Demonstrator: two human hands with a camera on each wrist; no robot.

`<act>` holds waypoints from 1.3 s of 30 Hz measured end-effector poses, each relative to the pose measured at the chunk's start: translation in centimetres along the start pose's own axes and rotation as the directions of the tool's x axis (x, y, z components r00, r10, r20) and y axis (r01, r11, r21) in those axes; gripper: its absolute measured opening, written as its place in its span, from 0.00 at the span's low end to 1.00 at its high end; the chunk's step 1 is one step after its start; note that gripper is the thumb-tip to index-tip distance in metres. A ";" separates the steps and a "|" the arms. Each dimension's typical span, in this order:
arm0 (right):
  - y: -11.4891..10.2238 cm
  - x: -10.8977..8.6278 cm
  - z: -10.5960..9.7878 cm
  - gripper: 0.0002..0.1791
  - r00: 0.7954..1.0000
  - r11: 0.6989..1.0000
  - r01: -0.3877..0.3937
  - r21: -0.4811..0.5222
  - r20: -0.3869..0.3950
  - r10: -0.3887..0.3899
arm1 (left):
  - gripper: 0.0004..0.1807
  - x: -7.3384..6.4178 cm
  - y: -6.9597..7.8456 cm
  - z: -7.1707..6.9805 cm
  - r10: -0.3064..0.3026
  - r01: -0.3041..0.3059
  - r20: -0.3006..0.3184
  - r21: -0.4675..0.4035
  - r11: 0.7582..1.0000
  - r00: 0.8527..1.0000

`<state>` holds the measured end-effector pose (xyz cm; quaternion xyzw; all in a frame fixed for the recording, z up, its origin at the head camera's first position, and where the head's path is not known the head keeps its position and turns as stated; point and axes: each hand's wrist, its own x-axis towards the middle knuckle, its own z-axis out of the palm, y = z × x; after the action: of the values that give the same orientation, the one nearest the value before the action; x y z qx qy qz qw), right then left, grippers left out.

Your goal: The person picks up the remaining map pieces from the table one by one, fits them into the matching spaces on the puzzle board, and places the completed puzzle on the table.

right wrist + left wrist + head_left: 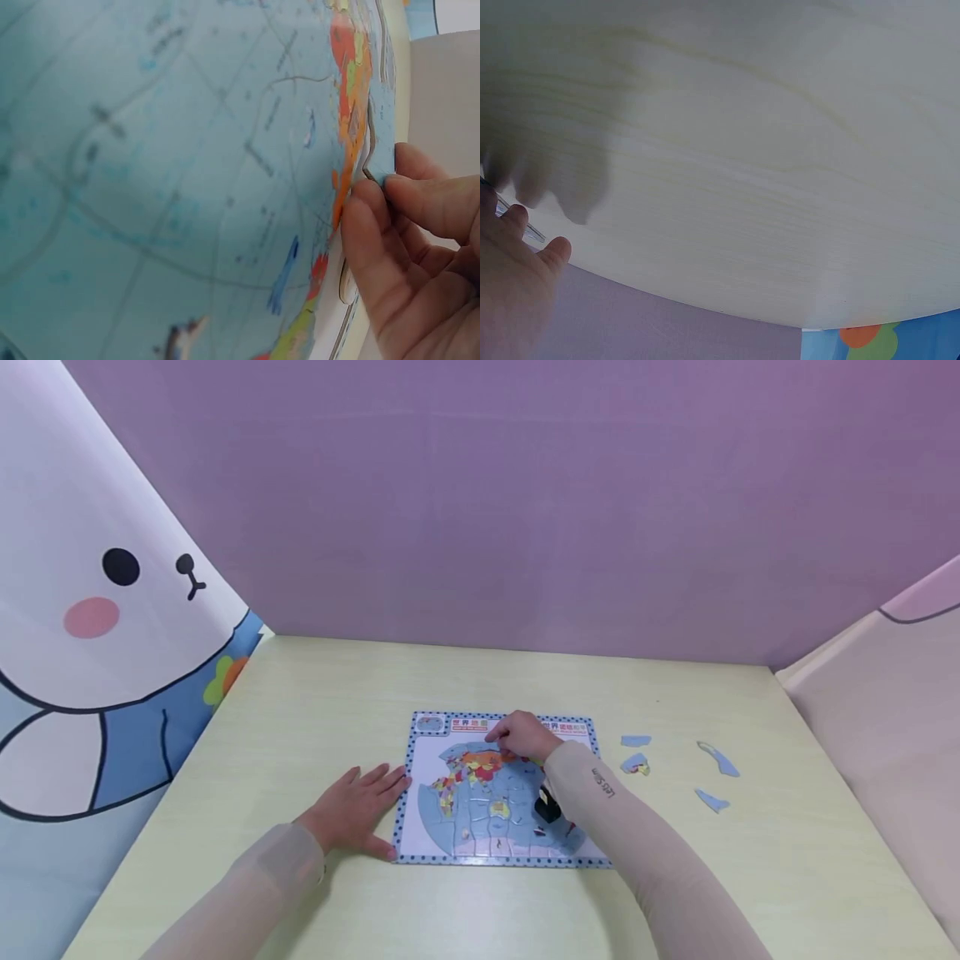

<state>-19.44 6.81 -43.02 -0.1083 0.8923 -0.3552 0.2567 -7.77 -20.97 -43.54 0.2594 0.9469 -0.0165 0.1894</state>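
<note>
If you started well left of the board (pixel 426 760), you got a bunny print (pixel 90 618) on the side cloth. Just beside the board's left edge was the left hand (pixel 356 814), palm down on the table (pixel 345 693), fingers spread and relaxed, tips touching that edge, gripping nothing. Board itself lay flat, with a mostly filled-in world map (pixel 480 810) on it. Over its top edge, right of the middle, was the right hand (pixel 528 739), thumb and index pinching a blue piece (pixel 382 146) at its corner, other fingers curled under. Something black (pixel 547 807) showed under the right sleeve (pixel 637 835), over the board's right half. Right of the board, four loose pieces (pixel 636 765) sat on the table, two near it and two farther off.
</note>
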 end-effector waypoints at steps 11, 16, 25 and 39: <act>-0.3 -0.1 0.1 0.12 0.999 0.995 0.037 -0.096 -0.012 -0.038 | 0.57 -0.2 0.0 0.1 0.007 -0.007 -0.017 -0.005 1.000 1.000; -0.3 0.0 0.1 0.12 1.000 0.995 0.023 -0.095 -0.005 -0.023 | 0.57 -0.2 -0.2 0.3 0.013 -0.013 -0.025 -0.009 1.000 1.000; -0.1 0.4 -0.1 0.13 0.999 0.995 0.027 -0.096 0.020 -0.026 | 0.57 -0.1 0.0 0.1 -0.005 0.004 -0.007 -0.021 1.000 1.000; -0.3 0.2 -0.2 0.11 0.999 0.992 0.043 -0.122 0.012 -0.042 | 0.57 0.0 -0.2 0.5 0.011 -0.012 -0.018 -0.034 0.999 1.000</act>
<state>-19.66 6.63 -42.78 -0.1445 0.9086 -0.3048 0.2462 -7.67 -21.22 -43.97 0.2616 0.9472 0.0030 0.1853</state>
